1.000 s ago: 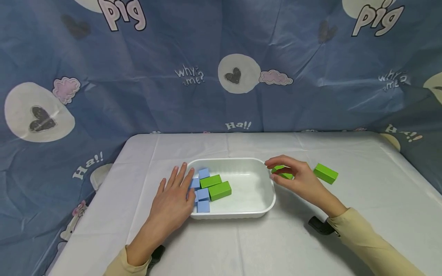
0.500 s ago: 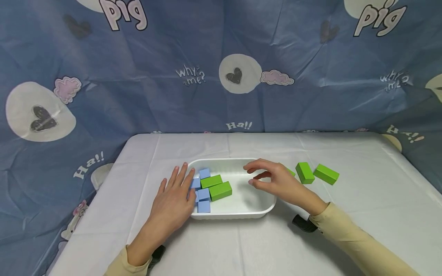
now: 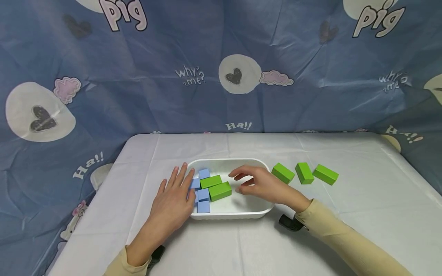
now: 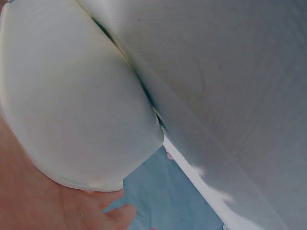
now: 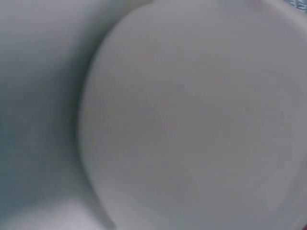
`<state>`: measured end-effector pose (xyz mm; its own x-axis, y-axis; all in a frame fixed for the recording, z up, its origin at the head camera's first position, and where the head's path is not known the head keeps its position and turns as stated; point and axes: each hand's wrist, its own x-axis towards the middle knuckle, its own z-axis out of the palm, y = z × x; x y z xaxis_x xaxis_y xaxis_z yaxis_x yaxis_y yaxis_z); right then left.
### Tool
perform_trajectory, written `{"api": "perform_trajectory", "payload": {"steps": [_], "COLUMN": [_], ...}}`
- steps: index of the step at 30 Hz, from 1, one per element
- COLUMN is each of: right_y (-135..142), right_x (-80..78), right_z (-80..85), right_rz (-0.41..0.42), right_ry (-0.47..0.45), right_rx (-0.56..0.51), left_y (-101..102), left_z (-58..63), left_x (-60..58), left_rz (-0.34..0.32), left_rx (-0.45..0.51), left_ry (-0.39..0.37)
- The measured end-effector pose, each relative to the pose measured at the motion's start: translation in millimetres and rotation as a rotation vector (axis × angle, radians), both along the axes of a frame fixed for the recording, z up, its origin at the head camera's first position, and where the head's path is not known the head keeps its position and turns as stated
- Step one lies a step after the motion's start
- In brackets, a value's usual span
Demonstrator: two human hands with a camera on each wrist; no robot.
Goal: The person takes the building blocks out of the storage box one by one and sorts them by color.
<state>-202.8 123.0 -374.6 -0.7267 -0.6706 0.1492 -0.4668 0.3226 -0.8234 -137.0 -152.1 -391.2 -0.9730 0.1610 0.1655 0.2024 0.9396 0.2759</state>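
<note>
A white plastic tray [image 3: 235,216] sits mid-table in the head view. At its left end are several light blue cubes [image 3: 203,207], with a green block [image 3: 211,181] and a second green block [image 3: 220,191] beside them. My left hand [image 3: 174,203] lies along the tray's left end, fingers straight, partly covering the cubes. Over the tray's right half is my right hand [image 3: 260,184], thumb and fingers bent apart around nothing, fingertips just right of the green blocks. In the left wrist view the tray's outer wall [image 4: 81,96] hides part of the left hand [image 4: 53,206].
To the right of the tray, three green blocks lie on the white-covered table [image 3: 293,245]: one block [image 3: 283,173] close to the rim, another block [image 3: 304,173] beside it, and a third block [image 3: 325,174] farthest right. A blue printed cloth [image 3: 155,96] hangs behind the table.
My right hand has moved left from the loose green blocks to over the tray, uncovering the block nearest the rim. My left hand and the blocks in the tray have stayed put.
</note>
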Motion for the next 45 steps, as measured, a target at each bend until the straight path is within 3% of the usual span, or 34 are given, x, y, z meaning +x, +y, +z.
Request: {"api": "perform_trajectory", "payload": {"steps": [11,18,31,45], "right_y": [-13.4,-18.5,-23.5,-21.6], "right_x": [-19.9,-26.4,-25.8,-23.5], "right_z": [-5.4,-8.0,-11.6,-8.7], "right_rz": [0.117,0.140,0.085,0.020], "right_ry": [-0.107,-0.163,-0.168,-0.116], "right_rx": [0.103,0.098,0.127,0.008], "left_y": [0.3,1.0,1.5,0.7], "left_z": [-0.8,-0.4,-1.1,-1.5], "left_x": [-0.1,-0.3,-0.6,-0.9], "left_rz": [0.004,0.001,0.004,0.010], "left_rx": [-0.009,-0.007,0.002,0.002], "left_ry": [0.002,0.009,0.002,-0.001]}}
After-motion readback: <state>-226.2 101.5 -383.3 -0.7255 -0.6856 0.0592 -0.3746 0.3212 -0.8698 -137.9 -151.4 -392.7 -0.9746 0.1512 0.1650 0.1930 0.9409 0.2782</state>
